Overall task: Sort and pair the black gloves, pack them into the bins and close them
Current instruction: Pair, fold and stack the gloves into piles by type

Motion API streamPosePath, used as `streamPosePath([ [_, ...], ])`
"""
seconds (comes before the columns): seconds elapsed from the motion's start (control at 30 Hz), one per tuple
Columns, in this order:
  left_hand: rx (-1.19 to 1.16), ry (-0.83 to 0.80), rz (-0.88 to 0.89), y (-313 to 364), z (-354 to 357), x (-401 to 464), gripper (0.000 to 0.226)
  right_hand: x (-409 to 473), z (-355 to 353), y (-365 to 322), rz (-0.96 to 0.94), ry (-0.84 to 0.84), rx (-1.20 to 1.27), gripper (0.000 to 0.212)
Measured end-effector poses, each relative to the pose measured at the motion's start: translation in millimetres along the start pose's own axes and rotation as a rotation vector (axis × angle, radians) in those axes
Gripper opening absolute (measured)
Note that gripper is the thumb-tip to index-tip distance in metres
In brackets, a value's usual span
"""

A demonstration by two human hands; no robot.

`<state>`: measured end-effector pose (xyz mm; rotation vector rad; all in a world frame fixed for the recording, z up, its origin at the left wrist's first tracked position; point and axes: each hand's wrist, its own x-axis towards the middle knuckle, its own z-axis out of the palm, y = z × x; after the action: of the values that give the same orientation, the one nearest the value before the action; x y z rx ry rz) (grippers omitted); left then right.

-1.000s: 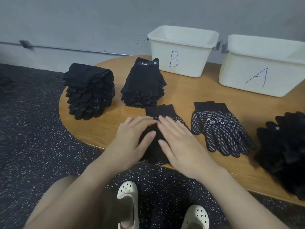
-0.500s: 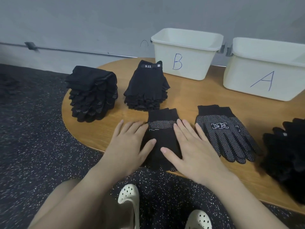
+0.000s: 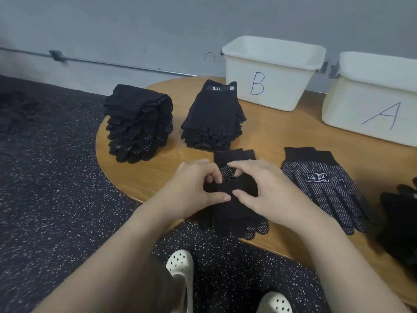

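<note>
Head view: dotted glove pair (image 3: 230, 206) pinched between both hands' curled fingers (image 3: 214, 177).

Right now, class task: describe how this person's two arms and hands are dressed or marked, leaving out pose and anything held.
Both forearms are bare to the frame's lower edge, with no sleeves showing. The left hand and right hand wear no gloves, and no rings, watch or bracelet show. The fingernails look short and unpainted. No markings appear on either arm.

Bins (image 3: 270, 96) "B", "A"; glove stack (image 3: 213, 118) "5.11"
</note>
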<state>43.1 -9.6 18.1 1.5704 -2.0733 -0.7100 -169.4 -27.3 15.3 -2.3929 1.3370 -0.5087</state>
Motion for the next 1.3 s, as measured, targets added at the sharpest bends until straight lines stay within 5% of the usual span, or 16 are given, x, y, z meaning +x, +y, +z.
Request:
streamPosePath([
  [0.1, -0.05, -0.006, 0.025, -1.1, 1.8, -2.5, 0.027, 0.0, -4.6, 0.1, 0.02, -0.033, 0.021, 0.053],
  [0.23, -0.255, 0.054, 0.079, -3.2, 1.3, -5.1, 0.023, -2.8, -16.6, -4.0, 0.084, -0.105, 0.213, 0.007],
  [0.5, -1.014, -0.011, 0.052, 2.0, -11.9, -1.3, 0.035, -3.8, -41.4, -21.6, 0.083, 0.232, 0.601, 0.01],
  [0.8, -0.864, 0.301, 0.011, -19.8, -85.5, -11.5, 0.013, 70.8, -36.8, -74.4, 0.184, 0.289, 0.918, 0.009],
  [1.03, -0.777, 0.522, -0.191, -63.8, -160.2, 11.7, 0.01, 163.8, -15.3, -126.1, 0.173, 0.274, 0.838, 0.014],
  [1.3, -0.795, 0.524, -0.341, -87.7, -199.4, 47.6, 0.017, 230.2, -16.4, -137.0, 0.157, 0.199, 0.624, 0.016],
])
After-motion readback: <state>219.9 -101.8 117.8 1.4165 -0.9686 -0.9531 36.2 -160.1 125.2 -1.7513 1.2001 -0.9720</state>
